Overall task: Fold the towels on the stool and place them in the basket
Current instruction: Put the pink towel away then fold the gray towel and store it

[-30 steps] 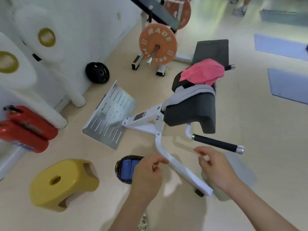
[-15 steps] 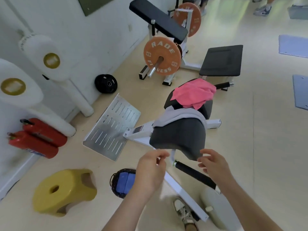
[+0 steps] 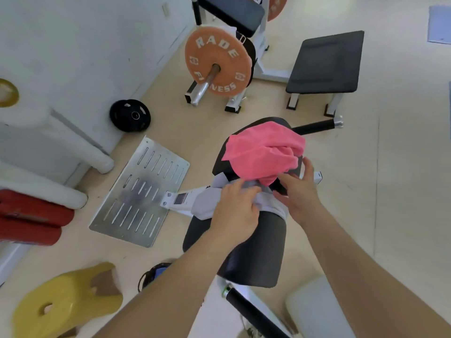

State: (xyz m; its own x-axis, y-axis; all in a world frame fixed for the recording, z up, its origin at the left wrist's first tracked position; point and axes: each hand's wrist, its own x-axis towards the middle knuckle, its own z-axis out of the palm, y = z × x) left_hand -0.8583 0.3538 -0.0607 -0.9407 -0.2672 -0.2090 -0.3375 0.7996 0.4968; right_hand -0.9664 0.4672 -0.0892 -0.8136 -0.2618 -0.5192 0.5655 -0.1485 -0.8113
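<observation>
My left hand [image 3: 235, 206] and right hand [image 3: 301, 191] both pinch the soft grey towel [image 3: 207, 206] draped across the black padded stool [image 3: 256, 245]. The crumpled pink towel [image 3: 263, 154] sits just past my fingers. The dark woven basket [image 3: 152, 276] waits low on my left, nearer my left hand.

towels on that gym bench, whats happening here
A person has both hands on the grey towel draped over the black padded bench: left hand and right hand. The pink towel lies crumpled just beyond, unfolded. The basket sits on the floor, mostly hidden by the left arm.
</observation>
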